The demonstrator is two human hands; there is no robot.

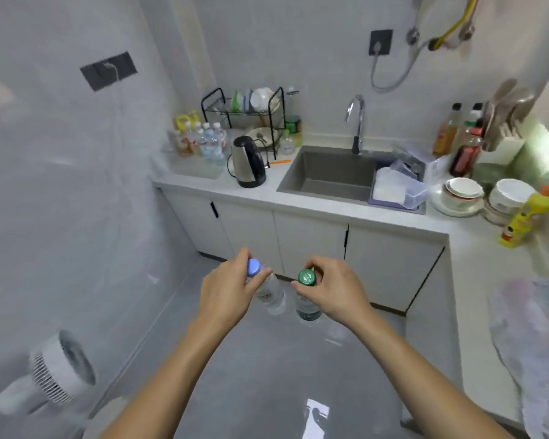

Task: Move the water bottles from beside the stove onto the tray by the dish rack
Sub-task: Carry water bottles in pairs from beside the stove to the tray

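Observation:
My left hand [227, 288] grips a clear water bottle with a blue cap [268, 291] by its neck. My right hand [332, 288] grips a second clear bottle with a green cap [306, 307] the same way. Both bottles hang upright over the grey floor, close together, in front of the white cabinets. A clear tray [200, 171] lies on the counter's left end, beside the black dish rack [244, 110]. Several bottles [208, 141] stand at the back of that tray. The stove is out of view.
A black-and-steel kettle [248, 163] stands right of the tray, then the sink [330, 174] with its tap. Bowls [461, 193], sauce bottles [457, 137] and a yellow cleaner bottle [526, 215] crowd the right counter. A white fan [56, 370] sits on the floor at lower left.

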